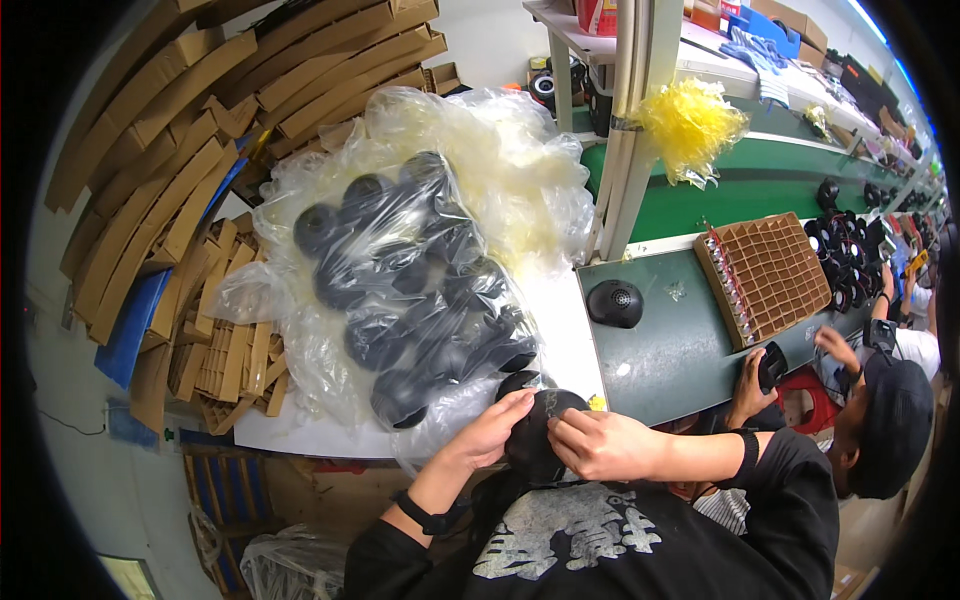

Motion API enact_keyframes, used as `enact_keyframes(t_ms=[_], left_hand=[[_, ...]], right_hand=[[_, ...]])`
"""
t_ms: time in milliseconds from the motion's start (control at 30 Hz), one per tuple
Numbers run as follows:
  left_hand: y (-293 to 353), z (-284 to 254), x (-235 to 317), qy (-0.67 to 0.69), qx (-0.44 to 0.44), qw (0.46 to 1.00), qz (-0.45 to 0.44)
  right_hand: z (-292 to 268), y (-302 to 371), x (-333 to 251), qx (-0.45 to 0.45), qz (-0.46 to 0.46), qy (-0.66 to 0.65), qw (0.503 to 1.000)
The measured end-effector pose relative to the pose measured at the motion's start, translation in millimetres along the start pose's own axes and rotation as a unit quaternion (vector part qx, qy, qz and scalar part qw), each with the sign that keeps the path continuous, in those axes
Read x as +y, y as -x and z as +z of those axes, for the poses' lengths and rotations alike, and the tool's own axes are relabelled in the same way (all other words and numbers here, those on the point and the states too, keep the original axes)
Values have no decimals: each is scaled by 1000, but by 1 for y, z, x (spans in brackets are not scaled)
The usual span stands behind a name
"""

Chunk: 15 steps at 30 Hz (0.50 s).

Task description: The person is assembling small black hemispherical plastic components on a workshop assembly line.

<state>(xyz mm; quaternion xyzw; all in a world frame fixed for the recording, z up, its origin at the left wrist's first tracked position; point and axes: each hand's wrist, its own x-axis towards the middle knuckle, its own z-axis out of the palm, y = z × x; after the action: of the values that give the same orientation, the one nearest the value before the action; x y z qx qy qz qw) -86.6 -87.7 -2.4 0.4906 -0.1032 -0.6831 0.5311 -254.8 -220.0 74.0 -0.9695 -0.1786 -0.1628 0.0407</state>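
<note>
Close to my body, my left hand (490, 430) grips a rounded black housing (534, 452) from its left side. Fingers bent and pressed together, my right hand (602, 446) touches the housing's upper right; whatever may be between the fingertips is hidden. Just beyond, several similar black domes (375, 340) lie under clear plastic bags (290, 300) on the white tabletop (568, 340). Another black dome with a perforated grille (615, 303) rests alone on the dark green work surface (640, 365) to the right.
Stacked cardboard strips (190, 130) fill the left side. A divided cardboard box (765, 280) stands at right, near co-workers, one wearing a black cap (893, 425). Yellow ties (690, 130) hang on an upright post (632, 130). A green conveyor belt (760, 205) runs behind.
</note>
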Motion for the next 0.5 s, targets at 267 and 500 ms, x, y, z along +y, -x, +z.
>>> enact_keyframes(t_ms=[267, 500], left_hand=[[6, 5, 2, -47, 19, 999, 7], [32, 20, 28, -109, -81, 989, 65]], right_hand=[[11, 4, 20, 27, 6, -43, 999], [2, 3, 55, 11, 109, -561, 821]])
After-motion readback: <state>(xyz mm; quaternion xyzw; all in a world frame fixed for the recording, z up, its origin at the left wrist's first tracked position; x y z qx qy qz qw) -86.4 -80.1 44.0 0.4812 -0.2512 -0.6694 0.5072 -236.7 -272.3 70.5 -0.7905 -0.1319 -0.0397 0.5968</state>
